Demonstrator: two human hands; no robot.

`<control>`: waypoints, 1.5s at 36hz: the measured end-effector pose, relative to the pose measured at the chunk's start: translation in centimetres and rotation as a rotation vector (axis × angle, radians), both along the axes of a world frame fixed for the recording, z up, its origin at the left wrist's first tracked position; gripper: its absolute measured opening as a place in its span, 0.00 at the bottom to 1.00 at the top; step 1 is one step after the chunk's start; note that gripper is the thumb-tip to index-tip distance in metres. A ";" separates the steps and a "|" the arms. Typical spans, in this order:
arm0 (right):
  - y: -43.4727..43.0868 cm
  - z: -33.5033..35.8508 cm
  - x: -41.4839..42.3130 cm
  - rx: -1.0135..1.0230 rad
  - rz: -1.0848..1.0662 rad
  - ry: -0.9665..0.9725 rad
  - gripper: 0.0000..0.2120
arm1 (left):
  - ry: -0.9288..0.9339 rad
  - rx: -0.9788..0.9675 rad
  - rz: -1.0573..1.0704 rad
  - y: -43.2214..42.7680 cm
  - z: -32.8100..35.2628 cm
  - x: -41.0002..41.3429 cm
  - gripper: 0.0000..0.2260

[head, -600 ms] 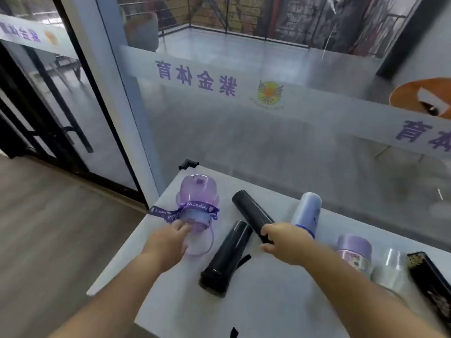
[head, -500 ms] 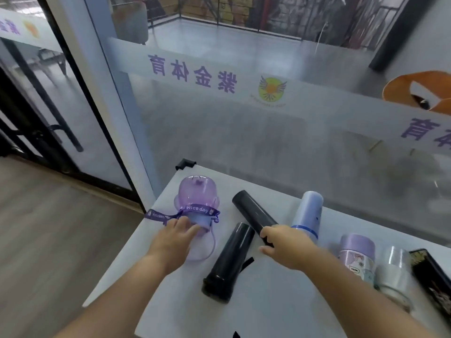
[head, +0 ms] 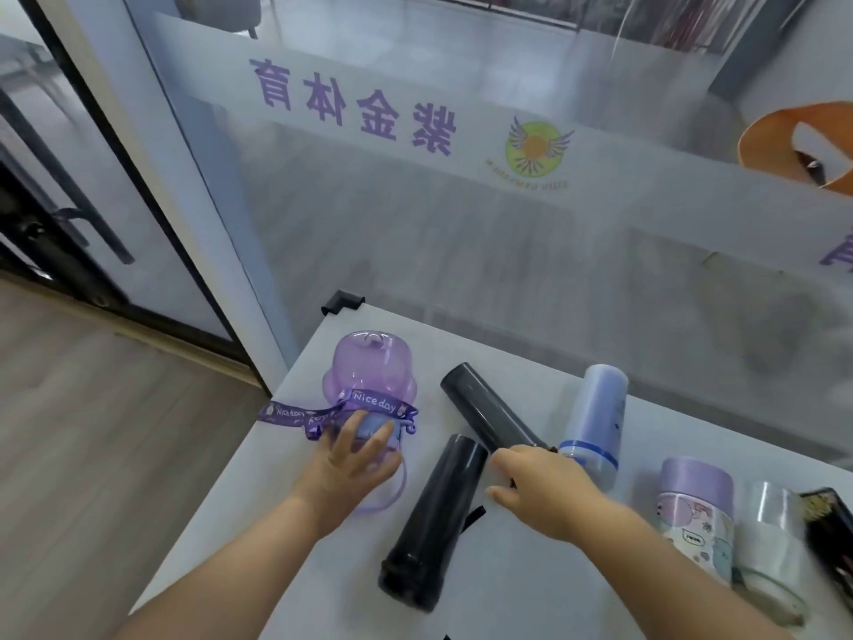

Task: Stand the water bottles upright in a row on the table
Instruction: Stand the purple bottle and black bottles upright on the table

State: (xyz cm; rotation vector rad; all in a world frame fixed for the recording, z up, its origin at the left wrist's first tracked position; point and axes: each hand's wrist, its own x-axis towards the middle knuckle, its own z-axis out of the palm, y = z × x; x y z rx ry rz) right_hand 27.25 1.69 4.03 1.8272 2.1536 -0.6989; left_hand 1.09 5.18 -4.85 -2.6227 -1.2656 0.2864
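**Ana:** What do you see on the counter (head: 517,579)?

**Me:** I see six bottles. The purple bottle (head: 364,376) lies on its side near the left edge, with its bottom toward the glass wall. A ribbon (head: 318,412) that says "Nice day" goes round it.

**Ana:** And the hands?

**Me:** My left hand (head: 355,461) lies on the cap end of the purple bottle. Its fingers are spread and almost straight. I cannot see the thumb. My right hand (head: 540,487) is curled round the near end of the far black bottle (head: 484,408), which lies flat.

**Ana:** What about the others?

**Me:** The near black bottle (head: 434,515) lies flat between my two hands, and nothing touches it. The pale blue bottle (head: 597,408) lies just beside my right hand. Further right, the cartoon bottle (head: 692,510) and the clear bottle (head: 771,524) stand up side by side. A black box (head: 831,524) sits at the right edge.
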 end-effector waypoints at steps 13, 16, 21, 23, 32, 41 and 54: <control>0.0 -2.5 0.3 -0.017 0.093 0.031 0.17 | -0.037 0.084 0.064 1.2 -1.3 0.6 0.39; 0.0 -2.8 0.6 -0.013 0.119 0.033 0.17 | -0.083 0.104 0.044 1.1 -1.6 0.5 0.38; 0.5 -2.9 0.9 -0.020 0.116 0.055 0.17 | -0.216 0.125 0.033 0.8 -0.5 0.5 0.37; 0.7 -2.9 0.8 -0.014 0.113 0.074 0.17 | -0.309 0.111 0.055 0.9 0.3 0.5 0.35; 0.9 -2.1 0.1 0.006 0.104 0.137 0.18 | -0.545 -0.138 0.216 1.9 6.6 -0.1 0.34; 0.7 -1.6 -1.4 -0.004 0.105 0.119 0.18 | -0.452 -0.518 0.244 5.6 11.8 -1.7 0.30; 0.6 -2.3 -3.7 -0.009 0.146 0.038 0.19 | -0.424 -0.497 0.352 9.0 12.2 -1.2 0.25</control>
